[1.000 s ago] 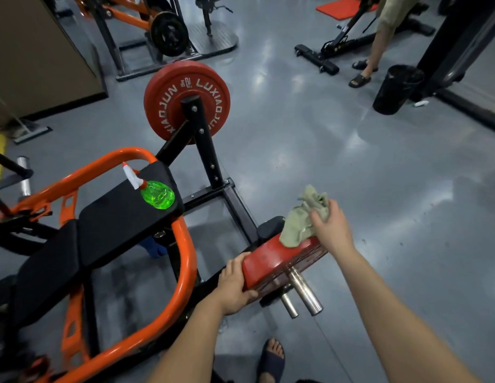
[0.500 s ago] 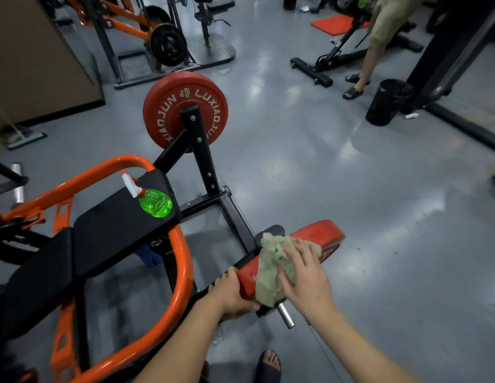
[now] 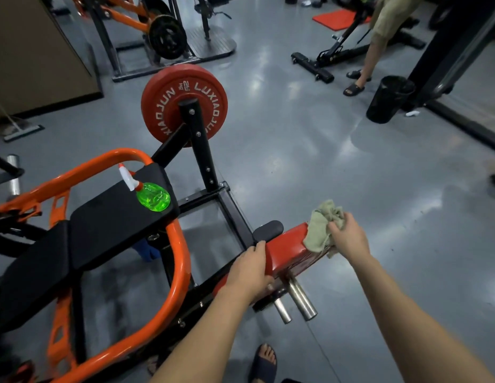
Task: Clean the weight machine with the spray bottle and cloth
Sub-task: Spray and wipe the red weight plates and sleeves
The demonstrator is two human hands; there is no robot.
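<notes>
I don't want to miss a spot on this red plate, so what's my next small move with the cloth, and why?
Probably draw the cloth back along the top of the red plate toward your left hand. Your right hand grips the cloth at the plate's far end, the left hand grips the near end, and the stretch between them lies uncovered.
</notes>
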